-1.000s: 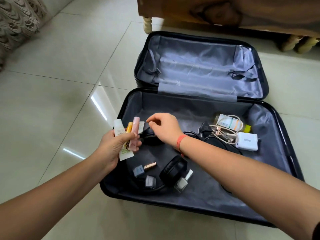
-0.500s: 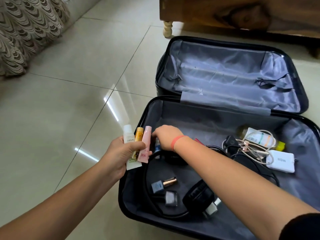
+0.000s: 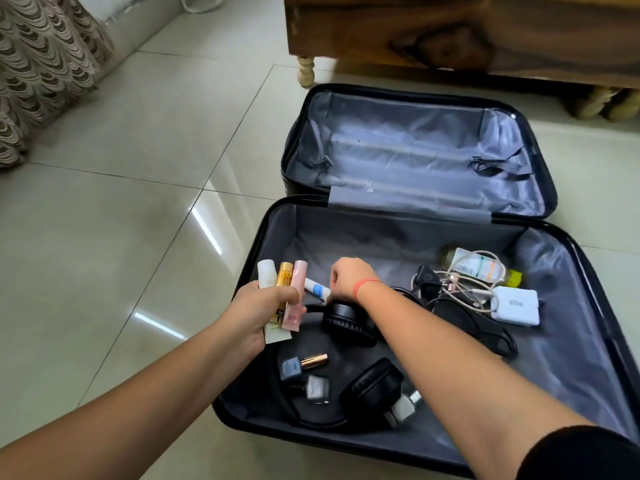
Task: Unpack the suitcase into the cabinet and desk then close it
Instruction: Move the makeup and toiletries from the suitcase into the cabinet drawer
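A black suitcase (image 3: pixel 540 233) lies open on the tiled floor, its far half empty. My left hand (image 3: pixel 258 308) is shut on three tubes (image 3: pixel 284 282), white, yellow and pink, above the suitcase's left edge. My right hand (image 3: pixel 348 278) pinches a small white and blue tube (image 3: pixel 317 289) and holds it toward the left hand. Under them in the near half lie black headphones (image 3: pixel 349 323), nail polish bottles (image 3: pixel 304 374), a yellow-capped bottle (image 3: pixel 481 266), tangled cables (image 3: pixel 460 289) and a white charger (image 3: pixel 516 306).
A wooden cabinet (image 3: pixel 450 32) on turned legs stands right behind the suitcase. A patterned curtain (image 3: pixel 45 64) hangs at the far left. Glossy floor tiles (image 3: pixel 121 220) stretch to the left of the suitcase.
My right hand dipped into the suitcase beside the headphones and came up pinching the small white and blue tube. The left hand kept its three tubes. The camera view shifted left.
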